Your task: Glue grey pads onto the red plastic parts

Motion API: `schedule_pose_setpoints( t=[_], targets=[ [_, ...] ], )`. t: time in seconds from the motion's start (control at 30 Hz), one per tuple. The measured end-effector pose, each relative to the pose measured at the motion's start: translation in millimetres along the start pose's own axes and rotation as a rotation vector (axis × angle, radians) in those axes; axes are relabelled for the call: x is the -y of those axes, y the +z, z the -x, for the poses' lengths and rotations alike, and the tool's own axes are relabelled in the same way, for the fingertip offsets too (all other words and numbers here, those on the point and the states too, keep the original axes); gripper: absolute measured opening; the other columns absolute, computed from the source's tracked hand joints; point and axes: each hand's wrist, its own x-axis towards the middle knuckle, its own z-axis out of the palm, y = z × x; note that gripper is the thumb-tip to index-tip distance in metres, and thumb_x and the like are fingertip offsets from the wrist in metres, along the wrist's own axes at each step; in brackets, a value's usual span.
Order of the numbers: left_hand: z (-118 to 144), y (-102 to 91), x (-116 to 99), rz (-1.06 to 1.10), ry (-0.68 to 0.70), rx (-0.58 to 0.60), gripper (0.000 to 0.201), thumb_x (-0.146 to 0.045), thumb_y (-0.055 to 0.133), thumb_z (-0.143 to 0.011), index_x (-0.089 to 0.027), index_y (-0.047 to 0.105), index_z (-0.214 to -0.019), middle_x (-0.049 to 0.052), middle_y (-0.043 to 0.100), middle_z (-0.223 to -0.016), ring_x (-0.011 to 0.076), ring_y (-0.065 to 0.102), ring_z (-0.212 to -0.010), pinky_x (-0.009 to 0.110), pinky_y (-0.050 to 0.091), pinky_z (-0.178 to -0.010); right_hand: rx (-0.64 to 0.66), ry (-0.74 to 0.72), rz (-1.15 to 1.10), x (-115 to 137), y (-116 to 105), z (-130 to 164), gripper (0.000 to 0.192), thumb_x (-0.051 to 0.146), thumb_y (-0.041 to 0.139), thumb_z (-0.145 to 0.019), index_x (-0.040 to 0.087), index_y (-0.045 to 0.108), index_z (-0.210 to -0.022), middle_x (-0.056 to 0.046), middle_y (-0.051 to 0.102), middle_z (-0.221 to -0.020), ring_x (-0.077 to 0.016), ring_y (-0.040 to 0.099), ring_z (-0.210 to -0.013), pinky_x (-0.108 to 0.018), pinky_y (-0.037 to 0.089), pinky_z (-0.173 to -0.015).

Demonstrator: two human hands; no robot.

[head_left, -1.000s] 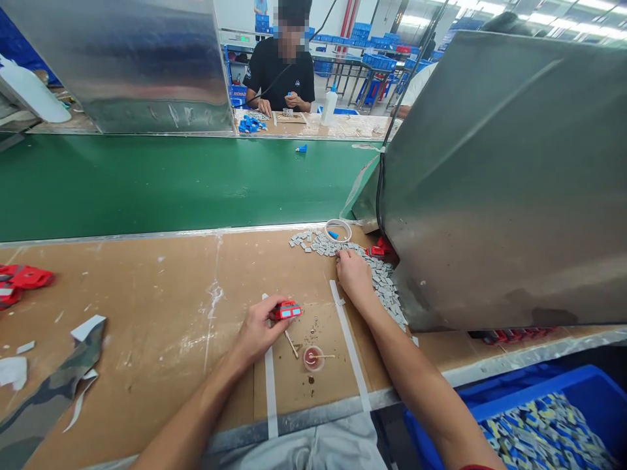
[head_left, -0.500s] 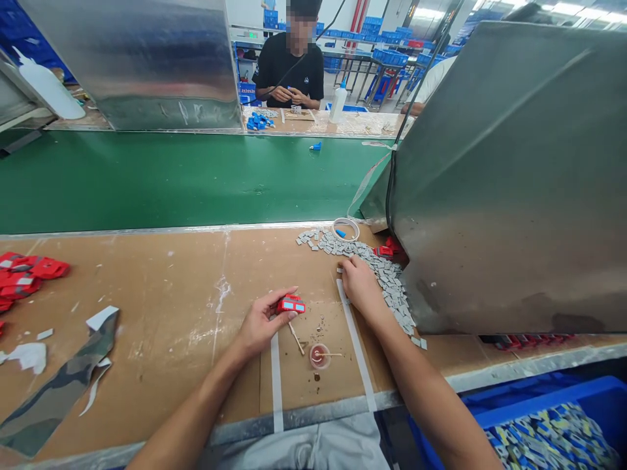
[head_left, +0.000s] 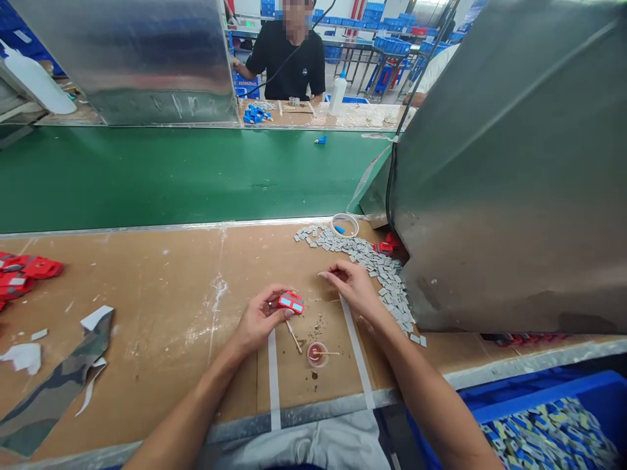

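My left hand [head_left: 262, 320] is closed round a small red plastic toy part [head_left: 290, 302] with two light-blue panels on its face. My right hand [head_left: 350, 284] hovers to the right of it, thumb and forefinger pinched together. What lies between those fingertips is too small to make out. Beyond and beside the right hand spreads a heap of flat grey pieces [head_left: 389, 281]. Below the red part stands a small clear cup [head_left: 317, 354] of reddish liquid with a thin stick in it. A second stick [head_left: 294, 337] lies on the cardboard, close to my left thumb.
More red parts [head_left: 29, 271] and a camouflage strip [head_left: 59, 385] lie at the left. A roll of white tape [head_left: 344, 226] sits by the grey pieces. A metal panel [head_left: 509, 183] blocks the right side. Across the green belt [head_left: 196, 176] sits a co-worker [head_left: 289, 59].
My right hand has moved left from the edge of the grey pieces towards the red part. The red part has tilted slightly in my left hand. The co-worker's hand has reached out sideways.
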Motion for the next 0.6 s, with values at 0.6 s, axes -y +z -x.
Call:
schedule_pose_setpoints(
  t=[0.6],
  targets=[
    [-2,0.1,4,0.06,-0.104,-0.066,0.049,-0.036,0.089,-0.067,-0.016,0.075,-0.11,0.011,0.078,-0.105,0.0229,0.073,-0.093,0.032,0.063,-0.077,0.128,0.061,-0.47,36,39,26,0.016,0.033,0.066,-0.086,0.017,0.066,-0.083,-0.002,0.07,-0.076,-0.0144,0.061,-0.068,-0.027,0.047,-0.065]
  ],
)
